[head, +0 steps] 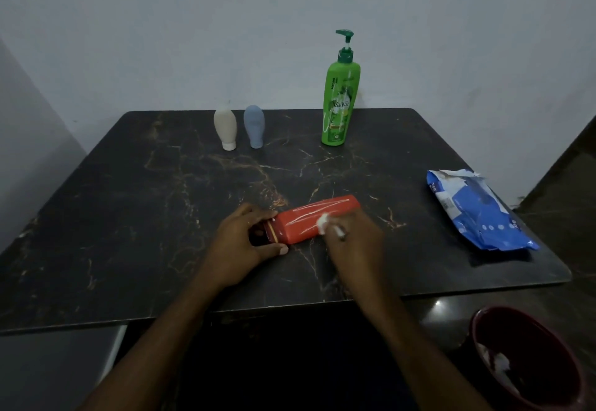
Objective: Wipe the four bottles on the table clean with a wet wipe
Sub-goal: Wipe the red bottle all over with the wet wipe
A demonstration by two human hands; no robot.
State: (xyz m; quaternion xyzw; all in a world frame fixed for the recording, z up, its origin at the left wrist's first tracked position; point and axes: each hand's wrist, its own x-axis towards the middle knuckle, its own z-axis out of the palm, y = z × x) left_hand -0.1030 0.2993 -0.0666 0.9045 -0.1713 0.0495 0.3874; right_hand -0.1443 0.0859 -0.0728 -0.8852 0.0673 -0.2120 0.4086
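A red bottle lies on its side near the front of the dark marble table. My left hand grips its capped end. My right hand pinches a small white wet wipe against the bottle's side. At the back stand a tall green pump bottle, a small blue-grey bottle and a small cream bottle, the two small ones cap-down.
A blue wet wipe pack lies torn open on the table's right side. A dark red bin with white wipes inside sits on the floor at the lower right. A pale wall rises behind the table.
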